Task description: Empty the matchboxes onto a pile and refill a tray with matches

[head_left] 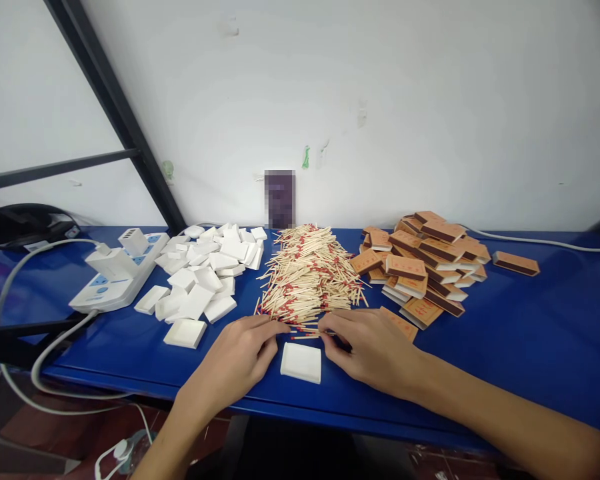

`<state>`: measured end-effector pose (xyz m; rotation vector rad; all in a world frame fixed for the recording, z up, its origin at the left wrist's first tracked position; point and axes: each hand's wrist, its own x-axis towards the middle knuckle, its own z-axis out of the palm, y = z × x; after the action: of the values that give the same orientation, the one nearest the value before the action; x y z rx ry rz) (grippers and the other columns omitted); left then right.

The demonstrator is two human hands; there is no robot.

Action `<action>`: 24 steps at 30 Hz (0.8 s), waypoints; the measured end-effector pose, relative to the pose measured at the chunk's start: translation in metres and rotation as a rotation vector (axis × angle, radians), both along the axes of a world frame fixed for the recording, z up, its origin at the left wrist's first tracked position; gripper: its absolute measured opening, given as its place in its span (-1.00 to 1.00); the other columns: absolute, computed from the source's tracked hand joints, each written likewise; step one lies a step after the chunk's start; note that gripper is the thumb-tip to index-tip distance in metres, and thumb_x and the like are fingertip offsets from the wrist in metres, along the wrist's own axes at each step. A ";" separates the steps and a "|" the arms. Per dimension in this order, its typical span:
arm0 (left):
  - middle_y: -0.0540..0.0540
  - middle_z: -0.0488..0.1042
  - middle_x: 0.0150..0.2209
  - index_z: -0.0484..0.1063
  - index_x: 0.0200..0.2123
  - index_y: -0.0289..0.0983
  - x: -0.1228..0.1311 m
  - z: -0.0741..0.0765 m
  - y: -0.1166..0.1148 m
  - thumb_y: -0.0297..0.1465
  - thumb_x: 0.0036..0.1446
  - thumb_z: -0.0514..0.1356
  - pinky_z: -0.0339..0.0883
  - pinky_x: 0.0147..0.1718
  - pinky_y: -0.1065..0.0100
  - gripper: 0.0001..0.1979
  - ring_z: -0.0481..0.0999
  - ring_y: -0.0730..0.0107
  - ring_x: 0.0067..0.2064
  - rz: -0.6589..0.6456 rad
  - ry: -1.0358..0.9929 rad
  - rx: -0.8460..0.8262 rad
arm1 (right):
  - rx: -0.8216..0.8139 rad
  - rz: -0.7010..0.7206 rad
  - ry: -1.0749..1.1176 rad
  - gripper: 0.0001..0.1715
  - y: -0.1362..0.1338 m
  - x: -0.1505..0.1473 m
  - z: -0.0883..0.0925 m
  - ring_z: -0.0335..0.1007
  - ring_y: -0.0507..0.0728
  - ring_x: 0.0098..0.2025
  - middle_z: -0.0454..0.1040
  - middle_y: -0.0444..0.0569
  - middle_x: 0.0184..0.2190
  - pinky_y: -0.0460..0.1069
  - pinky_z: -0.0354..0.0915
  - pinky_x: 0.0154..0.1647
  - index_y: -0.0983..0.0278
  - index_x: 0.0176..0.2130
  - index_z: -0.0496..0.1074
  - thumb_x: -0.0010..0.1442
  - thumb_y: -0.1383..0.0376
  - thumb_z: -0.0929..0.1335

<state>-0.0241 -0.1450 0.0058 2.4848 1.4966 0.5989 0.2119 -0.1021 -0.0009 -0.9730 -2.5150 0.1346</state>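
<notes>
A big heap of red-tipped matches (310,273) lies on the blue table (505,360) in the middle. At its near edge my left hand (245,347) has its fingers bent together, touching the ends of a few matches. My right hand (367,347) faces it from the other side, thumb and index finger close together at the same few loose matches (305,331). What each fingertip holds is too small to tell. Between the hands, nearer the table edge, lies a white matchbox tray (301,362).
White trays (200,267) are piled on the left, with a white power strip (123,273) beyond them. Orange-brown matchboxes (425,260) are heaped on the right; one box (516,263) lies apart. A white cable runs along the wall at the back right.
</notes>
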 end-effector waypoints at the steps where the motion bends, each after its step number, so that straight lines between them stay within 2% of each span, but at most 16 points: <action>1: -0.07 0.58 -0.21 0.51 -0.08 -0.21 0.000 0.000 0.000 -0.52 0.29 0.01 0.41 -0.13 0.29 -0.70 0.56 0.31 -0.17 0.019 -0.012 0.002 | 0.005 -0.013 -0.006 -0.87 0.000 0.000 0.001 0.34 0.01 -0.48 0.47 -0.16 -0.50 -0.04 -0.07 -0.48 0.25 -0.41 0.42 0.15 0.39 0.30; 6: -0.10 0.57 -0.22 0.50 -0.08 -0.25 0.000 -0.001 0.000 -0.52 0.27 0.02 0.41 -0.15 0.30 -0.71 0.55 0.31 -0.20 0.083 -0.045 0.065 | 0.006 -0.042 -0.030 -0.90 -0.002 0.002 0.006 0.27 0.01 -0.50 0.45 -0.15 -0.51 -0.04 -0.08 -0.48 0.25 -0.46 0.33 0.09 0.39 0.29; 12: -0.04 0.50 -0.35 0.54 -0.11 -0.20 0.001 0.002 -0.003 -0.55 0.25 0.02 0.35 -0.26 0.34 -0.67 0.49 0.36 -0.32 -0.072 0.042 0.135 | 0.023 -0.087 -0.082 -0.89 -0.001 0.004 0.003 0.29 0.03 -0.49 0.45 -0.14 -0.49 -0.01 -0.08 -0.46 0.24 -0.44 0.33 0.14 0.36 0.28; 24: -0.06 0.54 -0.25 0.53 -0.01 -0.12 0.000 0.004 -0.003 -0.53 0.25 0.02 0.37 -0.16 0.31 -0.62 0.53 0.32 -0.23 -0.089 0.072 0.059 | 0.060 -0.006 -0.077 -0.82 0.001 0.000 0.000 0.37 0.09 -0.34 0.47 -0.08 -0.39 0.01 0.16 -0.28 0.25 -0.36 0.37 0.28 0.37 0.25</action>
<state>-0.0245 -0.1478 0.0097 2.6283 1.4033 0.5519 0.2119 -0.1010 -0.0008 -0.9795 -2.5698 0.0205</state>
